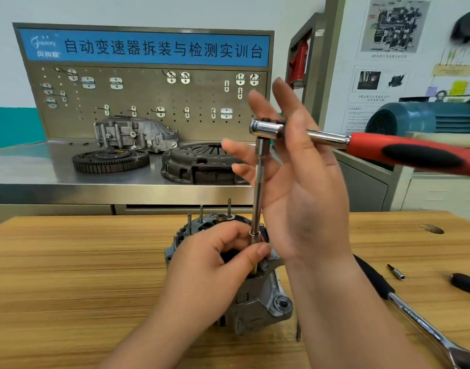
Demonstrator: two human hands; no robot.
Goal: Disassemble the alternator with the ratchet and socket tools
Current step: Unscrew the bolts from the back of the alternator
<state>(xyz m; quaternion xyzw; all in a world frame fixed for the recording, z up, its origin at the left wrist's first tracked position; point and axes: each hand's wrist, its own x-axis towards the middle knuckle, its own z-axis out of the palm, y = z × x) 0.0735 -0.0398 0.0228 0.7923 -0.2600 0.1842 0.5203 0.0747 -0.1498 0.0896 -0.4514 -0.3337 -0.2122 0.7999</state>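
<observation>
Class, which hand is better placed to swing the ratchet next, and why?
Right. The right hand is open beside the chrome ratchet with the red and black handle, which points rightward. The left hand pinches the steel socket on the grey metal alternator.

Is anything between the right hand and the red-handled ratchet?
Nothing visible. The open right hand is right at the chrome neck of the red-and-black-handled ratchet, beside its head; the grip juts rightward, clear. The left hand pinches the chrome socket below.
</observation>
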